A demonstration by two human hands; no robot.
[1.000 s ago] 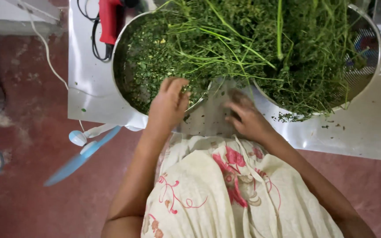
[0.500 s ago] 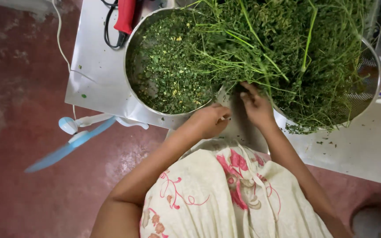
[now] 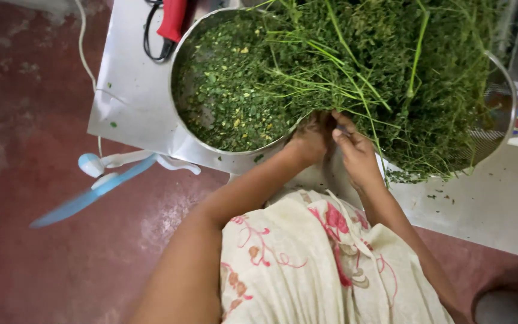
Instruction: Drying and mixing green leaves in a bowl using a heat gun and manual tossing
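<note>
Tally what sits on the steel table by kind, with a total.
Steel bowl of plucked leaves: 1
Metal colander with handles: 1
Heap of green stalks: 1
Red-handled tool with a black cord: 1
Total: 4

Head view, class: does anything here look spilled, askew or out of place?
Yes. Green leaf bits lie scattered on the white table below the strainer, and the heap of stalks overhangs its rim. A blue fan pokes out under the table edge. Both hands, left hand and right hand, meet at the stalks.
</note>
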